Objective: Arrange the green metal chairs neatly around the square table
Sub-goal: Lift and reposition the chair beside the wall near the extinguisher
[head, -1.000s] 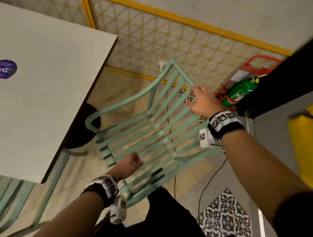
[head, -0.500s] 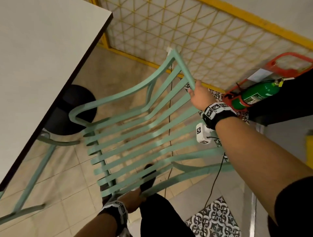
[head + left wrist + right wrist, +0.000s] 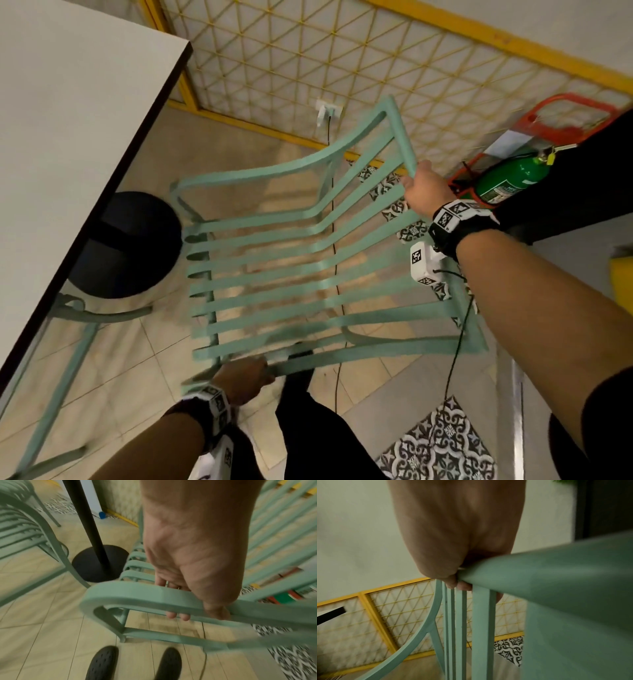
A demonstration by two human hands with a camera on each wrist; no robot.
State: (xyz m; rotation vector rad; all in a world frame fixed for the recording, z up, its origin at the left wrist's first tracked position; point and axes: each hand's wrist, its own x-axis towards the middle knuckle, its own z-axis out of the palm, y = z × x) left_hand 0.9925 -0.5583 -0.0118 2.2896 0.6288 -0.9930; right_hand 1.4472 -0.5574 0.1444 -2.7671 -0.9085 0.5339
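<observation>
floor: beige tiles [image 3: 113, 377] | wall: yellow lattice panel [image 3: 308, 61] | patterned tiles [image 3: 442, 445] | green extinguisher [image 3: 507, 180]

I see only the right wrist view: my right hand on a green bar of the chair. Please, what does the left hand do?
Observer: The left hand grips the chair's armrest, fingers curled under it.
Operator: Where is the table?
Observer: The square table is on your left; its black round base stands close beside the chair's front edge.
Operator: Is another chair there?
Observer: Yes, a second green chair stands beyond the base, on the left.
</observation>
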